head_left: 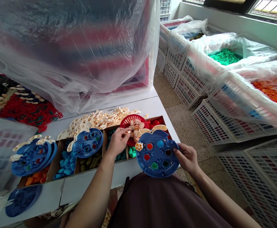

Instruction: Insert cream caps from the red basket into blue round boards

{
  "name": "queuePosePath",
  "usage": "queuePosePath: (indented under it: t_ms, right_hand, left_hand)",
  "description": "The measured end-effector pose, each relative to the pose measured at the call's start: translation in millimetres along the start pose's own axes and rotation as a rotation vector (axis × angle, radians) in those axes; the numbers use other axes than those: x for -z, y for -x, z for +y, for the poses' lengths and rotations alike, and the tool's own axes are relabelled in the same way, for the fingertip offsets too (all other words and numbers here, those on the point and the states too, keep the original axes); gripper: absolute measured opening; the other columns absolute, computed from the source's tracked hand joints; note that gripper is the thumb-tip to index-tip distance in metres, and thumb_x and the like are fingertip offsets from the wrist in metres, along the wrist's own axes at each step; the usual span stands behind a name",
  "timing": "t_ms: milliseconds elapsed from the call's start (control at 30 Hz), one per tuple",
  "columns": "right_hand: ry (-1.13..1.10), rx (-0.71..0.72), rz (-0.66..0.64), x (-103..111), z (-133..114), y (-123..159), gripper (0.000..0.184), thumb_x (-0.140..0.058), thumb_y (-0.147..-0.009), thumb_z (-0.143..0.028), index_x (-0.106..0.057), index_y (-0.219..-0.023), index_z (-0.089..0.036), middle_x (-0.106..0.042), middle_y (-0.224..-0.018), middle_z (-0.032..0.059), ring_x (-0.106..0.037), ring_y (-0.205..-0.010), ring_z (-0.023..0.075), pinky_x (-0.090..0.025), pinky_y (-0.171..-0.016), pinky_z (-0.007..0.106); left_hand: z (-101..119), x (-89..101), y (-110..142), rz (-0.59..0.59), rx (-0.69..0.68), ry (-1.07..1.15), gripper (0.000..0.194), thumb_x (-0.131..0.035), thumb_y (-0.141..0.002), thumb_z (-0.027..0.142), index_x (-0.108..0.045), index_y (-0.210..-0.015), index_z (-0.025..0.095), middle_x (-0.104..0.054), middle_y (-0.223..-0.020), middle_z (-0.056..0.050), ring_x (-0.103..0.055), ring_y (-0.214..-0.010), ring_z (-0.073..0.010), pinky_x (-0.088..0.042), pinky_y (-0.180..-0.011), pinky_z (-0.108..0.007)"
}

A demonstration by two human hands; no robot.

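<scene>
My right hand (187,156) grips the right edge of a round blue plastic disc (142,164), tilted toward me. The disc has red, light blue, green and dark inserts, and cream pieces (159,128) stick out along its top. At its upper left sits a small peach ribbed piece (138,146). My left hand (118,139) is pinched closed just left of the disc, at the edge of a red basket (126,118). Peach plastic pieces (137,126) lie in that basket. Whatever is between the left fingertips is too small to make out.
A divided cardboard tray (49,174) holds coloured pieces. Blue discs (87,144) rest on it, with more discs (29,158) stacked at left. Cream parts (110,117) are heaped behind. A plastic-covered stack (81,47) stands on the table (119,174). Crates (207,126) line the right side.
</scene>
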State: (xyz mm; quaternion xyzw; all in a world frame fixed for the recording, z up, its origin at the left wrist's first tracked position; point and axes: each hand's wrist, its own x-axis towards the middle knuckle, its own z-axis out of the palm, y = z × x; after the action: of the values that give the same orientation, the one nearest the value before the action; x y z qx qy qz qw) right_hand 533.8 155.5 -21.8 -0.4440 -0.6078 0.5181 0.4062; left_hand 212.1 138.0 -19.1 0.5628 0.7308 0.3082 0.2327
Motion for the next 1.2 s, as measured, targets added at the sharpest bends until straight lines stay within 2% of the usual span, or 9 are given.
queuePosePath:
  t_ms: [133,300,433,567,700,800,867,1033,1200]
  right_hand:
    - [0.024,0.023,-0.045,-5,-4,-2,0.033,-0.062,-0.091,-0.043,-0.075,-0.079,-0.015,-0.052,-0.053,-0.0011,-0.041,-0.046,0.0107,-0.032,-0.044,0.022]
    - [0.041,0.041,-0.134,-11,-8,-7,0.04,-0.057,-0.092,-0.048,-0.072,-0.076,-0.016,-0.044,-0.053,-0.0024,-0.034,-0.046,0.0093,-0.029,-0.043,0.022]
    - [0.038,0.056,-0.201,-14,-14,-12,0.042,-0.055,-0.093,-0.05,-0.071,-0.077,-0.016,-0.038,-0.053,-0.0039,-0.029,-0.047,0.0085,-0.027,-0.042,0.022]
    - [0.027,0.082,-0.223,-18,-19,-14,0.036,-0.057,-0.09,-0.046,-0.066,-0.071,-0.017,-0.027,-0.052,-0.0068,-0.022,-0.046,0.0072,-0.022,-0.042,0.022]
    - [0.01,0.071,-0.223,-24,-18,-9,0.037,-0.056,-0.089,-0.043,-0.055,-0.062,-0.019,-0.029,-0.054,-0.0059,-0.025,-0.048,0.0076,-0.022,-0.043,0.022]
    - [-0.012,0.063,-0.231,-27,-16,-5,0.038,-0.054,-0.092,-0.044,-0.055,-0.063,-0.018,-0.031,-0.056,-0.0052,-0.026,-0.05,0.0081,-0.023,-0.044,0.023]
    - [-0.021,0.073,-0.246,-27,-17,-4,0.038,-0.053,-0.094,-0.044,-0.057,-0.067,-0.018,-0.034,-0.057,-0.005,-0.027,-0.05,0.0081,-0.024,-0.045,0.023]
    - [-0.003,0.132,-0.301,-28,-22,-7,0.034,-0.053,-0.094,-0.039,-0.062,-0.07,-0.016,-0.037,-0.054,-0.0059,-0.027,-0.048,0.0068,-0.025,-0.046,0.022]
    - [0.013,0.159,-0.318,-33,-23,-8,0.033,-0.055,-0.093,-0.037,-0.061,-0.069,-0.016,-0.034,-0.052,-0.0069,-0.027,-0.046,0.0061,-0.024,-0.045,0.022]
  left_hand:
    - [18,17.1,6,0.11,-0.021,0.148,0.047,-0.063,-0.09,0.042,-0.067,-0.128,0.015,-0.073,-0.115,-0.011,-0.07,-0.101,-0.0237,-0.058,-0.087,-0.034]
    - [90,34.9,27,0.206,-0.183,0.226,0.041,-0.066,-0.092,0.043,-0.066,-0.124,0.019,-0.076,-0.1,-0.005,-0.071,-0.084,-0.0197,-0.057,-0.072,-0.028]
    - [145,22.4,36,0.077,-0.53,-0.075,0.028,-0.063,-0.095,0.041,-0.065,-0.112,0.019,-0.073,-0.082,-0.003,-0.068,-0.068,-0.0183,-0.052,-0.065,-0.03]
    - [159,-1.4,31,-0.03,-0.767,-0.459,0.024,-0.054,-0.1,0.034,-0.067,-0.103,0.015,-0.071,-0.071,-0.005,-0.068,-0.065,-0.0236,-0.049,-0.065,-0.037]
    - [161,-1.1,24,-0.214,-0.764,-0.673,0.022,-0.058,-0.097,0.032,-0.07,-0.102,0.014,-0.069,-0.076,-0.009,-0.067,-0.075,-0.0273,-0.051,-0.079,-0.043]
    - [168,11.9,14,-0.3,-0.824,-0.681,0.023,-0.062,-0.095,0.036,-0.072,-0.104,0.017,-0.071,-0.11,-0.015,-0.062,-0.109,-0.0353,-0.043,-0.101,-0.055]
    - [174,19.8,2,-0.417,-0.839,-0.658,0.019,-0.065,-0.093,0.037,-0.074,-0.1,0.021,-0.07,-0.122,-0.013,-0.059,-0.118,-0.0362,-0.038,-0.105,-0.057]
    - [190,27.2,-27,-0.827,-0.626,-0.666,0.014,-0.074,-0.075,0.032,-0.068,-0.067,0.022,-0.067,-0.067,-0.004,-0.064,-0.076,-0.0258,-0.044,-0.083,-0.039]
    - [194,28.6,-46,-1.031,-0.484,-0.504,0.015,-0.068,-0.076,0.035,-0.075,-0.075,0.021,-0.065,-0.064,-0.001,-0.057,-0.064,-0.0186,-0.039,-0.066,-0.031]
